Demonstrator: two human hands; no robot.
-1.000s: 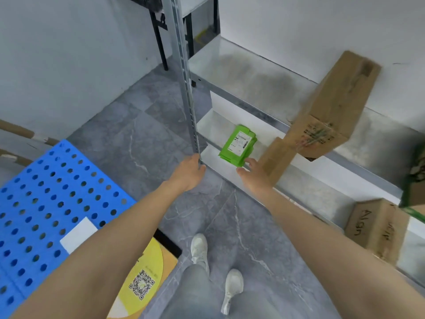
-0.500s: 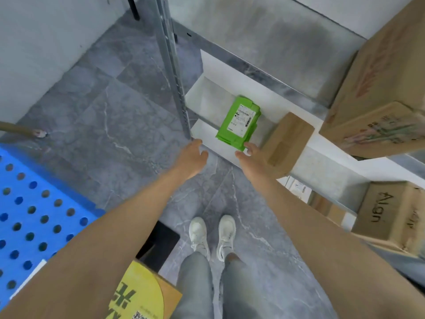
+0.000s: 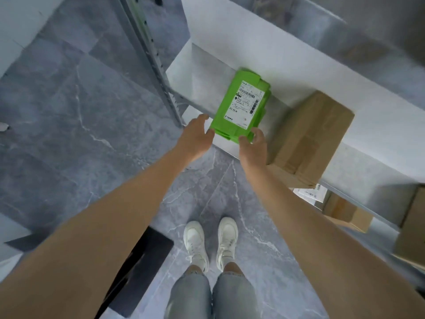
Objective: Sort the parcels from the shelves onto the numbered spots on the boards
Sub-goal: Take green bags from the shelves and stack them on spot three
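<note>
A green parcel point(image 3: 241, 104) with a white shipping label lies on the grey shelf point(image 3: 202, 72), its near end over the shelf's front edge. My right hand point(image 3: 251, 143) pinches the parcel's near right corner, thumb on top. My left hand point(image 3: 196, 137) touches the near left corner with relaxed, spread fingers. A brown cardboard box point(image 3: 310, 134) stands on the same shelf just right of the green parcel, close to my right wrist.
A slotted metal upright point(image 3: 156, 61) of the rack stands just left of my left hand. More cardboard boxes point(image 3: 345, 212) sit on a lower shelf at the right. A dark flat object point(image 3: 142, 261) lies on the grey tile floor by my white shoes.
My head has come closer and tilted down; the blue board has left the view. My left hand moved from the shelf's edge to the parcel's corner. My right hand closed on the near right corner.
</note>
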